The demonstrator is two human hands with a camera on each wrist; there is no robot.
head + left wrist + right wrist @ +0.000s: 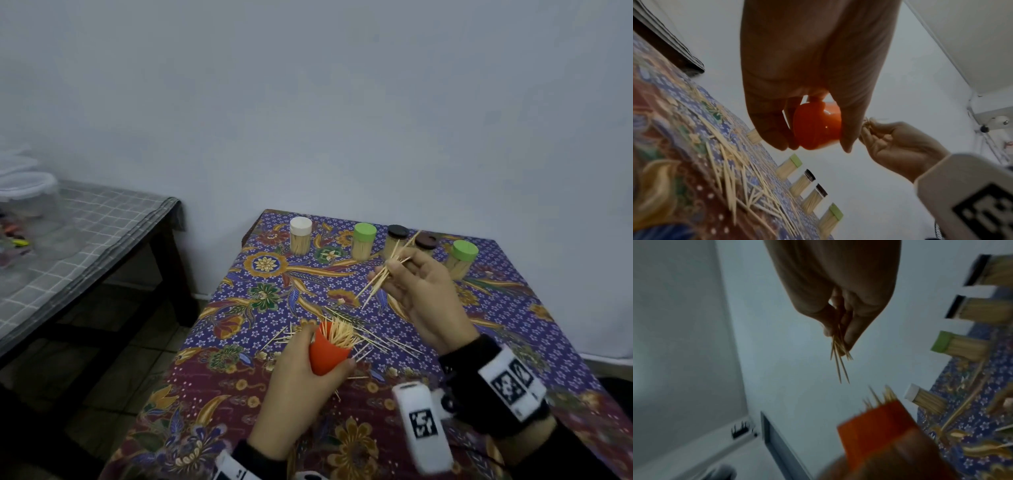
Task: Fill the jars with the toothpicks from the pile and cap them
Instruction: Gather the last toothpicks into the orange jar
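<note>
The left hand (301,377) is wrapped around an orange jar (327,353), holding it up off the desk (219,377) with its open mouth tipped toward the far side. The jar is already bristling with toothpicks, their tips standing above the rim. The right hand (421,291) is raised a little farther back, thumb and fingers pinched on a small bundle of toothpicks (385,274) that fan out unevenly and point down and toward the jar. From the right wrist view the tips of the bundle hang just above and apart from the jar's mouth.

Below the jar, the loose pile of toothpicks (373,342) lies scattered over the patterned cloth, thinned out but not gone. Along the back edge stand five capped jars, all packed: a white-capped jar (300,236), a green-capped jar (363,241), two dark-capped jars (397,240), and another green-capped one (460,258).

So this looks like the last jar being filled, with the capping not yet done. I can't see an orange cap anywhere. The next move, as I judge it, calls for squaring up the splayed bundle so the points go in together, then lowering it into what little room is left among the sticks already inside; a crooked bundle would likely snag on the rim or spill back onto the desk.
</note>
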